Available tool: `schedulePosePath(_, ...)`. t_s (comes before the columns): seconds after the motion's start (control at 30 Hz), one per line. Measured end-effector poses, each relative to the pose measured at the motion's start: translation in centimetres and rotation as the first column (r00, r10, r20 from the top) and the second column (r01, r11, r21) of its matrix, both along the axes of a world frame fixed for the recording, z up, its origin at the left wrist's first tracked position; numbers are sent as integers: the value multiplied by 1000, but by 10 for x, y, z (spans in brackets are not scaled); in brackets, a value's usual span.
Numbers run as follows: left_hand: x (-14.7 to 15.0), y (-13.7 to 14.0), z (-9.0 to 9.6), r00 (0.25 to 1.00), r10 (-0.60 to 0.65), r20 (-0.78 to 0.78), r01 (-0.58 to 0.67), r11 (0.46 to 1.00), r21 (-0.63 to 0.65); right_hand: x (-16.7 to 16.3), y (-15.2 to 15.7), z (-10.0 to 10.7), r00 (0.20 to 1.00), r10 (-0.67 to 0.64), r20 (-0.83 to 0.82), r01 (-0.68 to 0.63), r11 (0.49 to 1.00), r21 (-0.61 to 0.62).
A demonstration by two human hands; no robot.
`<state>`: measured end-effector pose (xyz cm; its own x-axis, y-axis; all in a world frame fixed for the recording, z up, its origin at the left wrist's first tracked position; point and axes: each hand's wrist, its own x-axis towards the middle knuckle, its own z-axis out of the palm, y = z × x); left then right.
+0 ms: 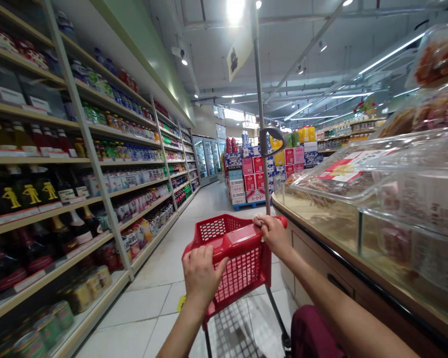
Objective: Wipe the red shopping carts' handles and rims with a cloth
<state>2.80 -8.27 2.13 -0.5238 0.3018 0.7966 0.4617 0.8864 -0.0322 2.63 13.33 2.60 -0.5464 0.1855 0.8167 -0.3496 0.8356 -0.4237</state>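
Observation:
A red plastic shopping cart [242, 278] with perforated basket walls stands upright on the floor in front of me. My left hand [201, 273] is closed over the left end of its red handle [237, 240], thumb along the near side. Near the handle's right end, my right hand [275, 236] presses a small crumpled whitish cloth or tissue [259, 219] against the bar; its exact kind is unclear. Part of that cloth is hidden under the fingers. Most of the basket's inside is hidden by the handle.
Tall shelves of bottles and cans [127, 149] line the left side. Close on the right runs a counter [321, 248] stacked with clear plastic food boxes [358, 164]. Ahead, stacked drink cartons [254, 174] stand beyond a grey pole [260, 89]. Tiled floor [134, 308] runs between.

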Motion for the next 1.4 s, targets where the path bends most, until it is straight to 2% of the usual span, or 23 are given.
schedulePosePath(0.07, 0, 2, 0, 1000, -2, 0, 2, 1000, 10, 1, 1, -1, 1000, -8, -3, 8, 1000, -24)
schedulePosePath(0.13, 1, 2, 0, 1000, -3, -4, 3, 1000, 14, 6, -12, -4, 996, 81, -48, -77, 994, 72)
schedulePosePath(0.2, 1, 2, 1, 1000, -5, -3, 5, 1000, 14, 10, -24, -7, 978, 194, -80, -176, 967, 186)
schedulePosePath(0.27, 1, 1, 1, 1000, -7, 8, 7, 1000, 12, 8, -23, -8, 968, 235, -87, -212, 952, 221)
schedulePosePath(0.3, 1, 1, 1, 1000, -10, 13, 10, 1000, 12, 6, -17, -8, 974, 206, -90, -187, 965, 184)
schedulePosePath(0.4, 1, 2, 0, 1000, -18, 15, 18, 1000, 22, -1, 5, -5, 997, 24, -67, -25, 999, -25)
schedulePosePath(0.47, 1, 4, -1, 1000, -21, 12, 20, 999, 31, 0, 4, -4, 998, 21, -54, -24, 998, -53)
schedulePosePath(0.57, 0, 5, -1, 1000, -23, 19, 22, 999, 33, 7, -16, -4, 976, 207, -71, -197, 972, 126)
schedulePosePath(0.63, 0, 4, -1, 999, -24, 22, 23, 999, 25, 8, -21, -2, 960, 271, -64, -254, 947, 199)
schedulePosePath(0.7, 0, 3, -1, 999, -30, 25, 30, 999, 18, 5, -12, 1, 978, 203, -50, -194, 971, 139)
schedulePosePath(0.77, 1, 4, -1, 999, -36, 31, 36, 999, 17, -1, 1, 4, 999, 54, -4, -54, 998, 12)
schedulePosePath(0.83, 1, 5, -1, 999, -38, 35, 37, 999, 24, -3, 6, 5, 999, -16, 28, 17, 999, -36)
schedulePosePath(0.9, 0, 6, -1, 999, -36, 33, 35, 999, 32, 0, -2, 3, 999, 52, -1, -52, 998, 40)
schedulePosePath(0.97, 0, 5, -1, 999, -38, 31, 37, 999, 34, 4, -14, 1, 982, 184, -45, -174, 971, 163)
schedulePosePath(1.03, -1, 3, 0, 999, -38, 35, 37, 999, 27, 4, -18, 1, 968, 246, -46, -231, 949, 216)
schedulePosePath(1.13, -1, 2, 0, 999, -30, 44, 29, 999, 21, 0, -7, 6, 993, 120, 14, -121, 991, 65)
schedulePosePath(1.2, 1, 4, 0, 998, -24, 53, 23, 999, 22, -1, -6, 10, 997, 58, 60, -57, 998, -29)
schedulePosePath(1.27, 3, 7, 0, 998, -18, 66, 17, 1000, 25, 2, -17, 11, 990, 131, 48, -132, 991, 26)
schedulePosePath(1.33, 4, 6, 1, 997, -16, 79, 14, 1000, 26, 7, -34, 9, 966, 260, 11, -258, 953, 160)
schedulePosePath(1.4, 2, 0, 6, 992, -40, 119, 41, 999, -6, 10, -45, 5, 952, 306, -8, -297, 929, 220)
